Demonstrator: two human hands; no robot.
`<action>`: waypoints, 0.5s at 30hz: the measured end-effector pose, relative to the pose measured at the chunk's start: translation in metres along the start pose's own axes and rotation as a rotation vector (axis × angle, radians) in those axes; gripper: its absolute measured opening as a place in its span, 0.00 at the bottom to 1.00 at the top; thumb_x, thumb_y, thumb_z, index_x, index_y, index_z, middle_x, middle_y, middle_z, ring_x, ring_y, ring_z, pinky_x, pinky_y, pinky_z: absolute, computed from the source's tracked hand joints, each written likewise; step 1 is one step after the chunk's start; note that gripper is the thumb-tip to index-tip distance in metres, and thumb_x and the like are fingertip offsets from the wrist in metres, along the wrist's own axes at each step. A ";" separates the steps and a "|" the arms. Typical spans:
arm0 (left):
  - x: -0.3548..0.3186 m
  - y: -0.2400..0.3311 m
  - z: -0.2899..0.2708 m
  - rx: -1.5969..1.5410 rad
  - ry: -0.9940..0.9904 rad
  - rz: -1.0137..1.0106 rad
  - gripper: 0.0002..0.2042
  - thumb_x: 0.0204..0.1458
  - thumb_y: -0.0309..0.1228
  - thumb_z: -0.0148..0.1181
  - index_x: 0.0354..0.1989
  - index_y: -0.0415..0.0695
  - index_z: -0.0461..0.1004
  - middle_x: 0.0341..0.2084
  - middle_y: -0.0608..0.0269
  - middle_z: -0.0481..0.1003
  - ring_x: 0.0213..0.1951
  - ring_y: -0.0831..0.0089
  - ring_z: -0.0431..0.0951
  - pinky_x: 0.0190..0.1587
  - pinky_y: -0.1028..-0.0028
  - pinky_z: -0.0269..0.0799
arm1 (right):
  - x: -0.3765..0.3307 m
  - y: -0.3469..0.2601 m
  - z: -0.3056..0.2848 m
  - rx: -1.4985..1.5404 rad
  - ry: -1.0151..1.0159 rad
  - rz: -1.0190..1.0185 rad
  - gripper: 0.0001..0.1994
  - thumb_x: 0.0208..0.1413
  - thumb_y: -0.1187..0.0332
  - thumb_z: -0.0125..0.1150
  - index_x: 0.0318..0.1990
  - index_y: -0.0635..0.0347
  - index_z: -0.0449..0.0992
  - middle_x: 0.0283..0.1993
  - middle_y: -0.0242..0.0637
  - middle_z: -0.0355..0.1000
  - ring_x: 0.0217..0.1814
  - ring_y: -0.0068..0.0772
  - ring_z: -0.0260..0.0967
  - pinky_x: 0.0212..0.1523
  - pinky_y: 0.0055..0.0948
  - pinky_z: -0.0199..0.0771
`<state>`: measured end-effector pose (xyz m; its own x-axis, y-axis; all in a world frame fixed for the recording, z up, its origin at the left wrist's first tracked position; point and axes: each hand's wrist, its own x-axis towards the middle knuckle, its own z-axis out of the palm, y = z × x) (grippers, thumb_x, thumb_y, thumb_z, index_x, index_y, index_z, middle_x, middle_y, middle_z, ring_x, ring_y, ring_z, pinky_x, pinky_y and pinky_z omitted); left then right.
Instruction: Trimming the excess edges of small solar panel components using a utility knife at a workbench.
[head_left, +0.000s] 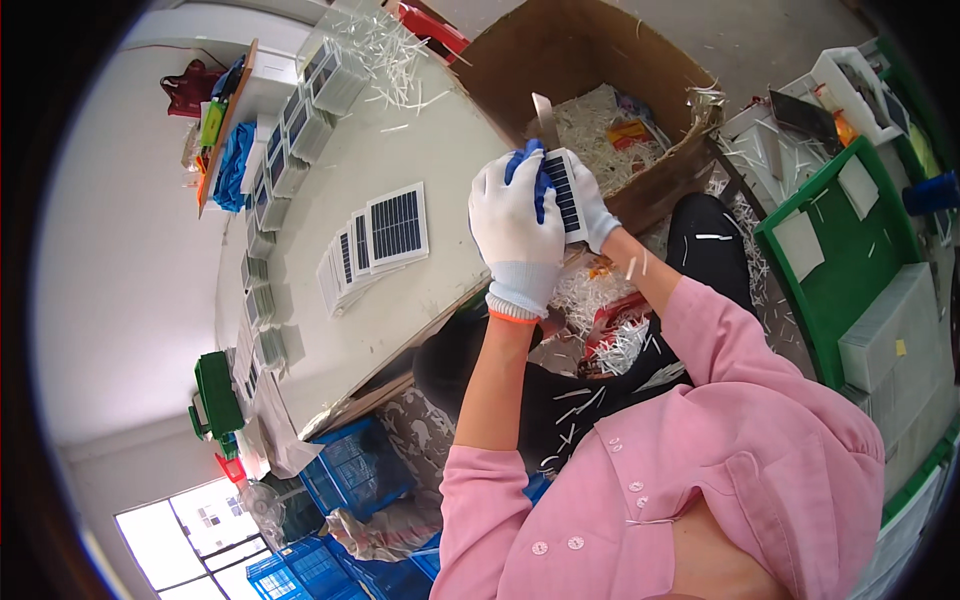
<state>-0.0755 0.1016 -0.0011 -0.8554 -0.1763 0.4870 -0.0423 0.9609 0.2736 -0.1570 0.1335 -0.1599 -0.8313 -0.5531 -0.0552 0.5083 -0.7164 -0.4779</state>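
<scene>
Both my hands wear white knit gloves with blue coating on the fingers. My left hand [518, 218] is closed at the left edge of a small solar panel [566, 196], dark cells with a white border. Behind the panel's right side, my right hand [597, 212] grips it, its fingers mostly hidden. A flat, shiny blade-like strip [545, 118] sticks up just past my left fingertips; which hand holds it, I cannot tell. On the table to the left, several similar solar panels [396, 224] lie fanned out and overlapping.
Beyond my hands stands a large cardboard box [560, 50] with white strip scraps. Stacks of panels [288, 172] line the far side of the pale table [440, 130]. At right are a green tray [835, 250] and white containers; blue crates [360, 465] stand at lower left.
</scene>
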 end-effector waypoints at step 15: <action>-0.004 0.008 -0.001 0.110 0.084 -0.098 0.17 0.43 0.23 0.62 0.45 0.44 0.77 0.44 0.57 0.74 0.49 0.55 0.72 0.53 0.59 0.68 | -0.105 -0.080 0.014 -0.771 -0.477 0.197 0.07 0.50 0.69 0.69 0.34 0.62 0.79 0.24 0.27 0.75 0.21 0.17 0.69 0.25 0.22 0.70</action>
<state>-0.0720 0.1091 0.0003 -0.7983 -0.2832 0.5315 -0.1834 0.9549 0.2334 -0.1075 0.2428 -0.1041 -0.4780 -0.8740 0.0875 0.1987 -0.2046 -0.9585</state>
